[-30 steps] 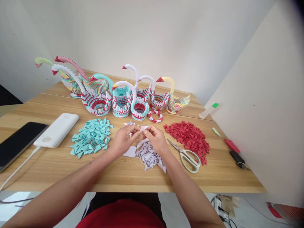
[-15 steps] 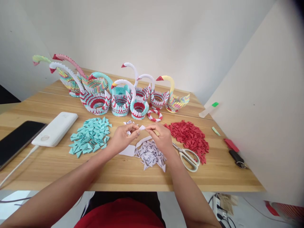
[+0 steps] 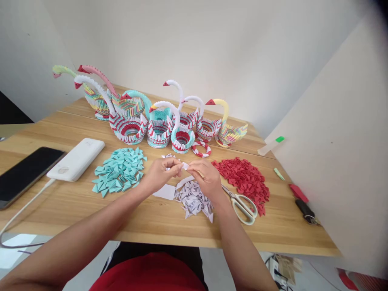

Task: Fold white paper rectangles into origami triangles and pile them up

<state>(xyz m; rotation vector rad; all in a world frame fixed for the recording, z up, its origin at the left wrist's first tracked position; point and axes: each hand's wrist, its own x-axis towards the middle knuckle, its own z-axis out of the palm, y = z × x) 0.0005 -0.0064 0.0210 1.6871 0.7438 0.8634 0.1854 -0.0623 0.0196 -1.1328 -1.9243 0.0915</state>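
Head view, left hand and right hand, fingers of both pinching a small white paper piece between them, over wooden surface, white folded triangles nearby, turquoise triangles left, red triangles right, paper swans behind.

Head-worn view, facing forward, angled down

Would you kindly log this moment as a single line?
left hand: pinching white paper piece | right hand: pinching same piece | near right forearm: scissors | behind: paper swans

1 phone, 1 power bank
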